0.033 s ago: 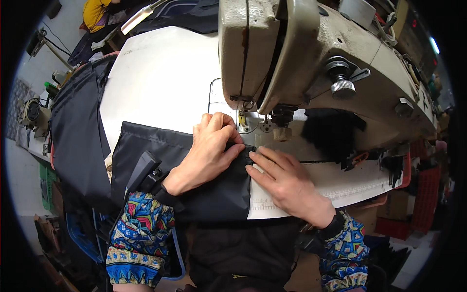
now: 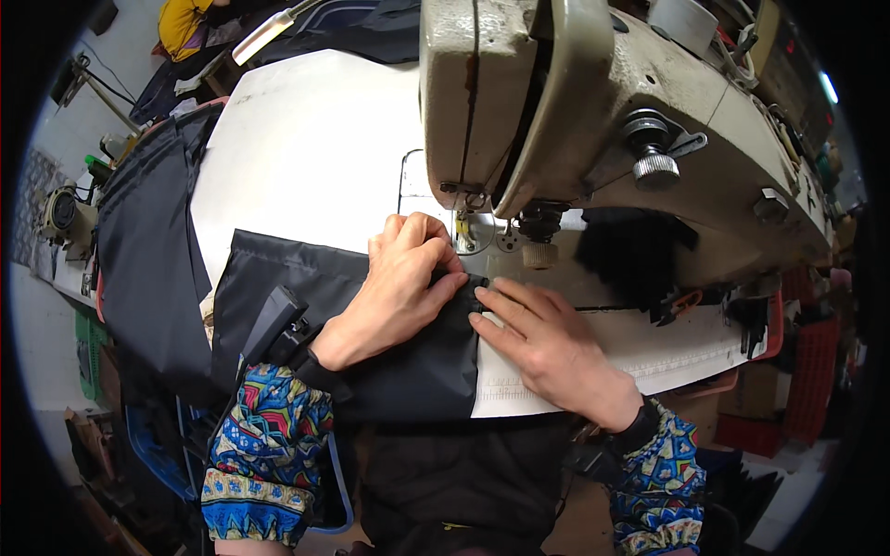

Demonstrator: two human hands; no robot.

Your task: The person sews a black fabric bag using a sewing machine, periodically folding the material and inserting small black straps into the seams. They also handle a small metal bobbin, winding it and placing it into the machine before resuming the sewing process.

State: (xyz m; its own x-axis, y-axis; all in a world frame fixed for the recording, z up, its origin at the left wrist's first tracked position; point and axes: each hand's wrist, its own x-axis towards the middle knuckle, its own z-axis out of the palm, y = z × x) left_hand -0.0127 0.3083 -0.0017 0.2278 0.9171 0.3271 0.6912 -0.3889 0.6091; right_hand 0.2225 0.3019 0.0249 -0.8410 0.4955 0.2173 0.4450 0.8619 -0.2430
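I have my left hand (image 2: 397, 287) pinching the far right corner of the black cloth (image 2: 287, 320) between thumb and curled fingers, just near of the sewing machine (image 2: 577, 111). My right hand (image 2: 553, 347) lies unclenched, fingertips at the cloth's right edge. The cloth covers the white table's (image 2: 306, 139) near side.

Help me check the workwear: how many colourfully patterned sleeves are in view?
2. The left sleeve is below the left hand, at lower left; the right sleeve is below the right hand, at lower right. Others could be hidden.
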